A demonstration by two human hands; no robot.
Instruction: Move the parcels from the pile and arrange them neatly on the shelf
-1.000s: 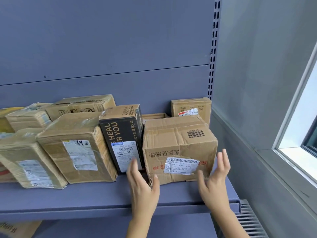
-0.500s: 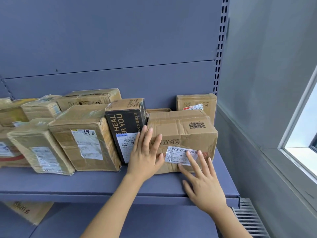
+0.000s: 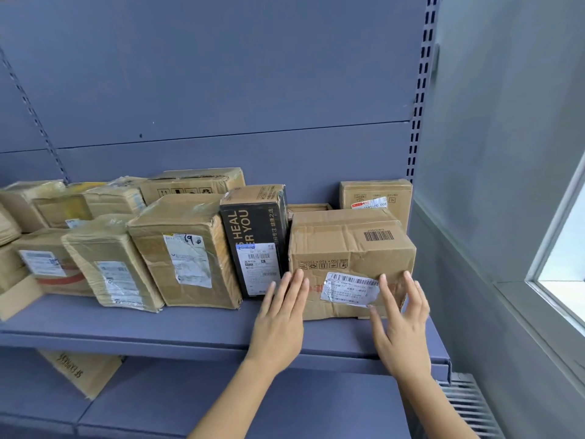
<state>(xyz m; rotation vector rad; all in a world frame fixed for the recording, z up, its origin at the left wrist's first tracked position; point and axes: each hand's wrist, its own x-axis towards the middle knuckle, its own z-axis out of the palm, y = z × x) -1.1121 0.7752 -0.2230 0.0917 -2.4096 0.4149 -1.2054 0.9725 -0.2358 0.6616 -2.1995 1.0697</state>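
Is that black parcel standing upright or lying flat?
Upright: the black parcel stands on end on the shelf, taller than wide.

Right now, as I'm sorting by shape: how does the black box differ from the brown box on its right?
The black box stands tall and narrow; the brown box is wider and lower. The black box's front is black with white lettering; the brown box is plain cardboard. The black box looks smooth, the brown box creased. Both sit on the shelf and are labelled in front.

left hand (image 3: 278, 324) slid lower, right hand (image 3: 402, 331) shifted rightward on the box (image 3: 348, 245).
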